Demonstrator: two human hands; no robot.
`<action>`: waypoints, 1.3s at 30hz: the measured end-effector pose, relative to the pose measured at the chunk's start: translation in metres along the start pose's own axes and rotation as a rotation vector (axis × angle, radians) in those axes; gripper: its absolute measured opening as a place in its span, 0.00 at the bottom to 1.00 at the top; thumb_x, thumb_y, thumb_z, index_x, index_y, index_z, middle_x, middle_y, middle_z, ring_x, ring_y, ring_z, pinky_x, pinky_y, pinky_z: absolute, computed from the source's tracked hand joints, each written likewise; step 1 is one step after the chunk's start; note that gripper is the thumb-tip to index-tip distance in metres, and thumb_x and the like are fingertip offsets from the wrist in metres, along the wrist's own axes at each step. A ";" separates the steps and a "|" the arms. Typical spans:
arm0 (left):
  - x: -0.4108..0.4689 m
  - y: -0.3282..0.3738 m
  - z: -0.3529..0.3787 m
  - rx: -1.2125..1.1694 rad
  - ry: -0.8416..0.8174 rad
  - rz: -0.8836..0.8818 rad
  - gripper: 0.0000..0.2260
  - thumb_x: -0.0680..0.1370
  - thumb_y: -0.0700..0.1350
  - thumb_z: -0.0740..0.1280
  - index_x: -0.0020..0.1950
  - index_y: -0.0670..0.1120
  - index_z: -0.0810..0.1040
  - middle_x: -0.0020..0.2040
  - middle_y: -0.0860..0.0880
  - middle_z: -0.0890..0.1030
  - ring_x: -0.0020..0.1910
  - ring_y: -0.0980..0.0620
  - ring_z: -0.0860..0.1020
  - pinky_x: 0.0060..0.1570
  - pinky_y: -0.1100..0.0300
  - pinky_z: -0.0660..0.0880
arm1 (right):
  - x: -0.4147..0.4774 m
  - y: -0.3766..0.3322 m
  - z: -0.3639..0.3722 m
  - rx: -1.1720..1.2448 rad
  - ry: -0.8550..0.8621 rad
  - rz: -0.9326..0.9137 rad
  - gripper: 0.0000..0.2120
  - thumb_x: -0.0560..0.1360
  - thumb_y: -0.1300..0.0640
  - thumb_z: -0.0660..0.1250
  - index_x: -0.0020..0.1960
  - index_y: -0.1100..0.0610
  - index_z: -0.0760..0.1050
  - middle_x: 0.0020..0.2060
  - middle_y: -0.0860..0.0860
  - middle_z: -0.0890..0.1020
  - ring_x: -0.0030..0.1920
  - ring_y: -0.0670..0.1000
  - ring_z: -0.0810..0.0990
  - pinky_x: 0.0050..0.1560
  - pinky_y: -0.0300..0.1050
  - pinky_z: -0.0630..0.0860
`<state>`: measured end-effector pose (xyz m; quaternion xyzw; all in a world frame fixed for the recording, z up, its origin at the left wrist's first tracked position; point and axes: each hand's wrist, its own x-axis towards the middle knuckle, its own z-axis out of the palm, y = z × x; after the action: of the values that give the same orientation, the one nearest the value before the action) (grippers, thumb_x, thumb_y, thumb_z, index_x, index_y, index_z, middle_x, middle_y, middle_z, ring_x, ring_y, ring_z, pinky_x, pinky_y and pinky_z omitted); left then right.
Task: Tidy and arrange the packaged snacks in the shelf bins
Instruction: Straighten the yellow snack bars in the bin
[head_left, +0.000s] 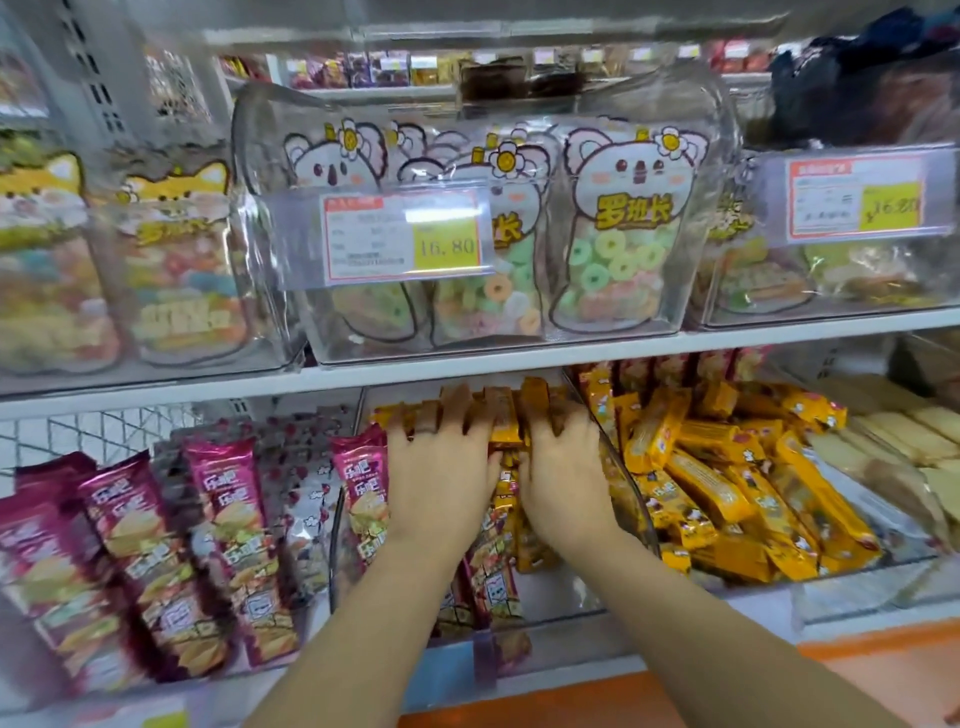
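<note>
Both left hand and right hand pressed open-fingered on orange packs inside the bin; even pushing looked wise.

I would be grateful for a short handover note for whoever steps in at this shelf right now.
Left hand: fingers spread, pressing on the upright yellow packs at the back of the middle bin.
Right hand: beside it on the same packs; grip unclear.
Done: that back row stands roughly upright.
To do: front packs lie askew; the yellow bars to the right are jumbled.
</note>
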<state>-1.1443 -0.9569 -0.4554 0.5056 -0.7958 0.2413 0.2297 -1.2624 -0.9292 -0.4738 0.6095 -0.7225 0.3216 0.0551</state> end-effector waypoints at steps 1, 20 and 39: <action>0.000 0.000 0.000 -0.002 -0.003 0.014 0.24 0.69 0.57 0.70 0.64 0.54 0.74 0.63 0.49 0.76 0.55 0.44 0.76 0.60 0.42 0.62 | 0.003 0.001 -0.003 0.053 -0.018 0.028 0.26 0.75 0.62 0.63 0.72 0.55 0.61 0.63 0.61 0.65 0.59 0.63 0.69 0.56 0.54 0.70; -0.017 0.017 -0.016 -0.004 -0.025 0.095 0.22 0.67 0.52 0.73 0.58 0.48 0.79 0.58 0.44 0.77 0.60 0.41 0.72 0.63 0.31 0.55 | -0.021 0.055 -0.077 0.061 0.001 -0.263 0.12 0.72 0.62 0.69 0.55 0.55 0.80 0.56 0.51 0.80 0.59 0.54 0.75 0.62 0.49 0.70; -0.026 0.084 -0.011 -0.433 -0.351 0.238 0.27 0.81 0.52 0.55 0.76 0.59 0.47 0.74 0.59 0.57 0.71 0.56 0.62 0.73 0.55 0.50 | -0.006 0.154 -0.111 -0.343 -0.406 0.085 0.39 0.67 0.29 0.62 0.73 0.39 0.54 0.70 0.50 0.65 0.70 0.58 0.60 0.66 0.56 0.64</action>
<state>-1.2096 -0.9008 -0.4751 0.3821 -0.9099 0.0003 0.1613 -1.4368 -0.8576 -0.4503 0.6122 -0.7878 0.0677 -0.0021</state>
